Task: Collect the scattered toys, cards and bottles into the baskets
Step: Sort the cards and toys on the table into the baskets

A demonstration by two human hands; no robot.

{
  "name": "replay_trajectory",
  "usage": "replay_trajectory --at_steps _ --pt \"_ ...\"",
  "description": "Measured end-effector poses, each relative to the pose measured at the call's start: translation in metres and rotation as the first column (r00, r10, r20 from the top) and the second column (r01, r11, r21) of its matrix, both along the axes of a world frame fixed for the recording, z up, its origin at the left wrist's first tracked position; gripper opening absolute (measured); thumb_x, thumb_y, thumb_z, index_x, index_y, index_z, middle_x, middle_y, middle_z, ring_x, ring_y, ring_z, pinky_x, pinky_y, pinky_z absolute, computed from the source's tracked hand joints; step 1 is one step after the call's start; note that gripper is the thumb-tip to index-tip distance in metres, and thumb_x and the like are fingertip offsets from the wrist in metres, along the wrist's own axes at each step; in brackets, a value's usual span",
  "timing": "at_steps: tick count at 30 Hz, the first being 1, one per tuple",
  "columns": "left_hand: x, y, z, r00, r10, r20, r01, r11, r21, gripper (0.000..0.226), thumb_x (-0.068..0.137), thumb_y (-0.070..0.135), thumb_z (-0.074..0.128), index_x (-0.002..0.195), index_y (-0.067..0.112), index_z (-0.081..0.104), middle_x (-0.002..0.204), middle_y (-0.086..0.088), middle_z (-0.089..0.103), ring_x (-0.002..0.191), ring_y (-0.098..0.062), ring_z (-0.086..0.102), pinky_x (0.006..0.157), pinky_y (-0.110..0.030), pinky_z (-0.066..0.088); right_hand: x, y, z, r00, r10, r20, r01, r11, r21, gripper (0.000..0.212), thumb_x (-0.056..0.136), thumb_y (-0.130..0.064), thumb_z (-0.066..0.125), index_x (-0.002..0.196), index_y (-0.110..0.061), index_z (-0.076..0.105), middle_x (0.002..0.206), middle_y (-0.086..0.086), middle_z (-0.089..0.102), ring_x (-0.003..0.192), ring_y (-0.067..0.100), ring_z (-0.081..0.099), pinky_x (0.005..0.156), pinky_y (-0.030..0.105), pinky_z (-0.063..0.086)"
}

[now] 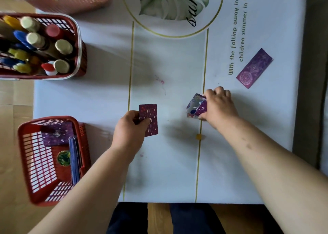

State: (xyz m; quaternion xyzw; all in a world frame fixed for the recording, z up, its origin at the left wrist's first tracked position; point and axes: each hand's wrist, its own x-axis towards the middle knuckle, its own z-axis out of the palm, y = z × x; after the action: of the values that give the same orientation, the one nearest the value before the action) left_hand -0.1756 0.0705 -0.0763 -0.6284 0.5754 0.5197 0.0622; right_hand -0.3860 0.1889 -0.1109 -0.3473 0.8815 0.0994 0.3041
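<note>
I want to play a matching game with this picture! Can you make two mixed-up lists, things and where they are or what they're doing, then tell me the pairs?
Things:
1. bottles
2. long purple card
3. left hand
4. right hand

Places or states:
A. grips a bunch of cards
B. stand in the red basket with the white rim
C. holds one spotted purple card
D. lies alone on the table, at the right side

Pairs: 1-B, 2-D, 3-C, 4-A.
</note>
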Motion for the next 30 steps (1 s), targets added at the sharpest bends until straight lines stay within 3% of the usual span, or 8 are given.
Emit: replay_trajectory --at_steps 3,6,8,14,17,21,26,30 --pt "-0.003 0.005 0.004 0.996 0.075 -0.038 -0.073 0.996 0.051 0.005 0.087 0.022 0.069 0.090 0.022 0.066 0.083 0.002 0.071 0.082 -0.021 0.069 0.078 -0.039 0.055 0.005 0.002 0.013 0.873 -0.422 0.246 0.455 0.886 -0.093 0.051 0.074 -0.033 0.080 0.110 -0.012 0.050 0.104 0.005 0.060 0.095 0.028 0.058 0.076 0.033 0.047" --pt "-0.013 0.011 0.009 0.975 0.183 -0.129 -0.160 0.973 0.168 0.013 0.087 0.016 0.071 0.099 0.013 0.070 0.084 -0.003 0.074 0.068 -0.013 0.069 0.066 -0.031 0.058 0.033 -0.008 0.031 0.334 -0.519 0.787 0.857 0.514 -0.025 0.022 0.087 -0.015 0.069 0.107 -0.012 0.061 0.102 0.011 0.070 0.093 0.025 0.067 0.081 0.039 0.054" --pt "-0.023 0.015 0.015 0.942 0.262 -0.211 -0.196 0.937 0.288 0.015 0.088 0.012 0.070 0.102 0.007 0.070 0.087 -0.011 0.074 0.067 -0.013 0.069 0.062 -0.027 0.057 0.054 -0.016 0.038 0.116 -0.462 0.879 0.892 0.438 0.112 0.015 0.094 -0.009 0.057 0.108 -0.005 0.061 0.104 0.020 0.068 0.094 0.030 0.066 0.088 0.047 0.054" --pt "-0.037 0.017 0.025 0.952 0.156 -0.263 -0.067 0.946 0.317 0.009 0.090 0.010 0.065 0.095 0.014 0.072 0.078 -0.002 0.076 0.069 -0.013 0.071 0.067 -0.031 0.061 0.075 -0.017 0.039 0.225 -0.527 0.819 0.845 0.524 0.105 0.032 0.094 -0.039 0.052 0.102 -0.010 0.063 0.102 0.015 0.071 0.100 0.030 0.067 0.095 0.053 0.050" --pt "-0.039 0.018 0.021 0.977 0.071 -0.200 -0.019 0.968 0.252 0.015 0.093 0.009 0.056 0.093 0.017 0.068 0.081 -0.002 0.075 0.073 -0.014 0.071 0.075 -0.036 0.061 0.049 -0.013 0.039 0.469 -0.558 0.685 0.800 0.596 -0.063 0.053 0.092 -0.056 0.046 0.101 -0.006 0.062 0.106 0.016 0.067 0.100 0.031 0.065 0.092 0.047 0.051" --pt "-0.048 0.021 0.019 0.977 0.111 -0.181 -0.057 0.958 0.283 0.021 0.094 0.005 0.048 0.096 0.015 0.067 0.080 -0.003 0.072 0.073 -0.021 0.067 0.082 -0.050 0.058 -0.035 -0.001 0.007 0.756 -0.652 0.058 0.642 0.721 -0.262 0.052 0.095 -0.045 0.046 0.140 -0.020 0.040 0.147 0.015 0.034 0.133 0.036 0.035 0.106 0.042 0.035" --pt "-0.057 0.025 0.014 0.966 0.193 -0.172 -0.137 0.946 0.293 0.023 0.095 0.004 0.047 0.102 0.014 0.066 0.085 -0.004 0.072 0.075 -0.019 0.068 0.080 -0.041 0.060 -0.072 0.005 -0.028 0.855 -0.516 -0.049 0.496 0.843 -0.207 0.058 0.095 -0.042 0.047 0.141 -0.011 0.034 0.155 0.019 0.018 0.143 0.036 0.015 0.116 0.040 0.021" --pt "-0.058 0.022 0.014 0.955 0.250 -0.161 -0.197 0.936 0.291 0.022 0.095 0.003 0.047 0.102 0.013 0.066 0.083 -0.004 0.070 0.070 -0.018 0.066 0.079 -0.041 0.058 -0.028 0.011 -0.021 0.955 -0.295 -0.035 0.258 0.881 -0.397 0.028 0.091 -0.027 0.061 0.107 -0.003 0.062 0.134 0.018 0.047 0.124 0.038 0.041 0.105 0.038 0.036"
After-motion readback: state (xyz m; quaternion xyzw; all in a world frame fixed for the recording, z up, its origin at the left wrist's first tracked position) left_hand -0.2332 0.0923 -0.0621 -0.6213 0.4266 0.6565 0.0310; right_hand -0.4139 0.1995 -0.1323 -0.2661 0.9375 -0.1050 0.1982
